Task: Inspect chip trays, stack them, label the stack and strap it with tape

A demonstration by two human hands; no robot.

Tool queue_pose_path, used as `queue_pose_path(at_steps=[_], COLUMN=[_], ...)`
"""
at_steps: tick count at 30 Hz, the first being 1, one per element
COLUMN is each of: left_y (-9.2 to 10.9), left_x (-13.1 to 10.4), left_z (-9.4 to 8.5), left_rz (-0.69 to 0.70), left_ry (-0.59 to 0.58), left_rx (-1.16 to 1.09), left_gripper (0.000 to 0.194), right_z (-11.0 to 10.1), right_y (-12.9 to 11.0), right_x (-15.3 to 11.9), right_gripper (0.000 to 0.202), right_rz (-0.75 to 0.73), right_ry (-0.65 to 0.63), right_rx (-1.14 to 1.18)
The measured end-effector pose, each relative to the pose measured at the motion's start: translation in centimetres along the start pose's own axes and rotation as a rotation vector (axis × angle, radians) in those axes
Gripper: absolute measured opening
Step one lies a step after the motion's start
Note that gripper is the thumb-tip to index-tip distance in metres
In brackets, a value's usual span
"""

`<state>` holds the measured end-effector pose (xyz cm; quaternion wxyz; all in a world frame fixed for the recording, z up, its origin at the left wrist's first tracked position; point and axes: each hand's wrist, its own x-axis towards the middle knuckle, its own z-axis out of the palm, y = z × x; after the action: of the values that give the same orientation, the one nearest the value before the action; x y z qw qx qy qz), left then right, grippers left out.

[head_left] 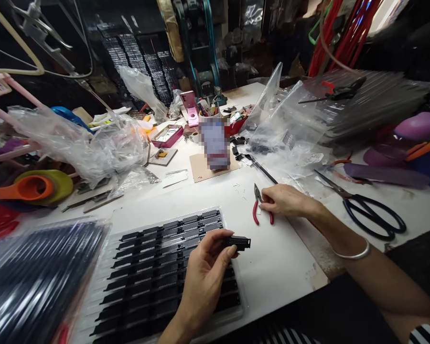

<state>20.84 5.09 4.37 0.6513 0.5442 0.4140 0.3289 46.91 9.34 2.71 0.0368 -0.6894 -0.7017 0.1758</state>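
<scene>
My left hand (204,272) pinches a black multi-pin connector (239,242) between thumb and fingers, above the right side of a clear tray (225,222). Rows of similar black connectors (146,272) lie in that tray. To the right, my right hand (284,200) has its fingers curled at the pivot and right handle of red-handled pliers (257,203), whose jaws point away from me. The fingers partly cover the pliers. A few tiny pale slivers (240,188) are scattered on the white table beyond them.
Large dark-handled scissors (365,210) lie to the right, past a black rod (263,169). At the left is a bag-wrapped stack of black strips (39,282). Plastic bags (96,143), a blurred-out phone-like object (215,143) and a pink tray (167,136) stand further back.
</scene>
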Motion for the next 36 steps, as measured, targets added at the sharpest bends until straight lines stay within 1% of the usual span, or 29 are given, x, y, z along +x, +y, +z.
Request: queue_pose_path(at_steps=[1,3,5,10,12,14,17,19,21,23,24,25,26,28,29,30,31,33,35,36], left_y=[0.0,0.1,0.1,0.0,0.0,0.0,0.1,0.1,0.0,0.1,0.1,0.1,0.2,0.3,0.3,0.4,0.4,0.3,0.2,0.2], left_x=[0.0,0.1,0.1,0.0,-0.1,-0.1,0.0,0.1,0.2,0.2,0.1,0.1,0.0,-0.1,-0.2,-0.2,-0.3,-0.3,-0.2,-0.2], left_z=[0.0,0.0,0.1,0.0,0.0,0.0,0.0,0.1,0.0,-0.1,-0.2,-0.2,-0.3,-0.3,-0.3,-0.2,-0.1,0.1,0.3,0.3], left_rz=[-0.001,0.0,0.002,0.013,0.02,0.022,0.019,0.02,0.022,0.024,0.026,0.029,0.035,0.049,0.055,0.057,0.057,0.053,0.051,0.049], left_ry=[0.003,-0.001,-0.005,-0.007,-0.011,-0.012,-0.001,0.007,0.008,0.016,0.022,0.03,0.034,0.025,0.016,0.008,0.002,-0.008,-0.014,-0.017], left_rx=[0.001,0.0,-0.001,0.008,0.008,0.012,0.03,0.038,0.042,0.04,0.038,0.039,0.043,0.058,0.065,0.067,0.067,0.057,0.035,0.023], left_gripper=[0.02,0.02,0.019,0.02,0.02,0.019,0.019,0.019,0.02,0.022,0.023,0.024,0.025,0.026,0.026,0.026,0.026,0.025,0.025,0.024], right_z=[0.5,0.9,0.7,-0.6,-0.6,-0.1,0.4,-0.2,-1.5,-2.9,-3.5,-3.7,-3.6,-2.5,-1.6,-0.4,0.7,2.9,4.3,4.7], right_y=[-0.5,-0.7,-0.1,2.2,2.8,2.9,2.5,2.1,2.1,2.6,3.0,3.4,3.8,4.5,4.6,4.6,4.4,3.9,3.3,3.1], right_x=[0.1,0.2,0.3,0.6,0.9,1.5,2.2,2.0,0.8,-1.5,-2.9,-4.3,-5.7,-8.2,-9.1,-9.8,-10.3,-10.7,-10.6,-10.5], right_gripper=[0.014,0.011,0.008,0.007,0.008,0.009,0.012,0.02,0.027,0.028,0.025,0.022,0.019,0.018,0.018,0.019,0.018,0.023,0.027,0.025], right_rz=[-0.005,0.009,0.03,0.107,0.125,0.131,0.128,0.132,0.145,0.151,0.154,0.162,0.179,0.223,0.232,0.23,0.228,0.249,0.307,0.334], right_ry=[0.003,0.029,0.056,0.12,0.14,0.174,0.291,0.399,0.544,0.7,0.744,0.748,0.704,0.539,0.471,0.428,0.413,0.442,0.487,0.503], right_rx=[-0.01,-0.016,-0.01,0.069,0.102,0.12,0.122,0.123,0.138,0.149,0.138,0.112,0.078,0.033,0.038,0.046,0.036,-0.076,-0.256,-0.331])
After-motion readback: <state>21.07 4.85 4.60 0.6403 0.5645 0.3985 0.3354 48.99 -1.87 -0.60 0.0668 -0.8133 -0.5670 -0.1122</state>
